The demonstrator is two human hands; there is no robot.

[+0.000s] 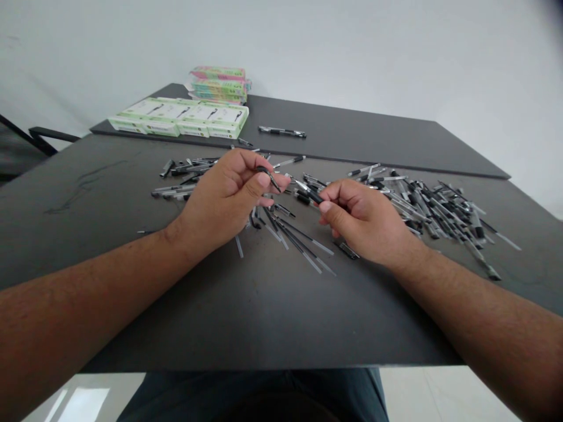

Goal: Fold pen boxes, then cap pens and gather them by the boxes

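Trousers [264,395], dark blue, showed at the bottom centre of the frame, with pale floor tiles [426,390] to either side, below the front edge of the dark grey table [246,328]. Bare forearms reached in from the lower left and lower right.

Black-and-clear ink refills [303,243] fanned out on the table in the centre, just beside a loose black pen cap [346,251] below the right hand. Right of centre, the right hand [363,220] had its thumb and fingers closed on the black-grip pen part [308,190], which tilted with its clear end toward the upper left. Left of centre, the left hand [229,187] pinched a slim, curved black piece [269,177] between thumb and forefinger; its exact kind was unclear. The two held things were near each other but apart.

A large heap of pen parts [444,211] covered the table at the right; smaller loose pen parts [176,190] lay beyond the left wrist. A chair [21,146] stood at the far left.

Farther back, on a raised dark board [360,132], lay clear-and-black pens [281,132], a row of white-and-green boxes [180,117] and, behind them, stacked pink-and-green boxes [220,85]. A pale wall [352,53] rose behind.
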